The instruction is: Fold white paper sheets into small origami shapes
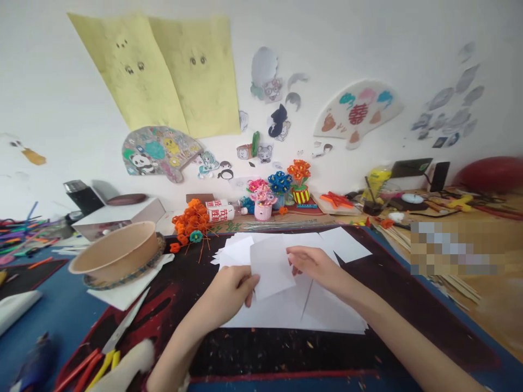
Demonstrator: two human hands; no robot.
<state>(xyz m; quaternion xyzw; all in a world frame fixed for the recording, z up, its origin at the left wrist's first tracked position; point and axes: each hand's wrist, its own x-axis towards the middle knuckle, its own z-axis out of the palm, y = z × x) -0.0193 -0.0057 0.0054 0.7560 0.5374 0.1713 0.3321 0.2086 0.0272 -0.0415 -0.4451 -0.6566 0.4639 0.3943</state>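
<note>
Watching through the head camera, I have my left hand at the middle of the scene, its grip clamped on a thin, square white paper sheet, thumb over the near left edge. That sheet is raised a little, tilted, above a broad spread of loose white paper in overlapping pieces. My right hand hovers at the sheet's right edge with its fingers bent; I cannot tell whether that grip is closed or whether it touches the paper. Beneath the spread lies a dark, red-edged cutting mat on a blue-topped table.

To my left, a round, shallow tan container sits on a braided ring, with white paper under it. Nearer to me on that side lie long-bladed metal scissors, close to red and yellow handles. Beyond the paper, toward the far left, rests a bunch of orange fuzzy flowers. Just right of it stands a small pink pot of pink flowers, then blue flowers and a yellow-and-red striped pot holding orange blooms. Pale thin wooden strips lie at the right.
</note>
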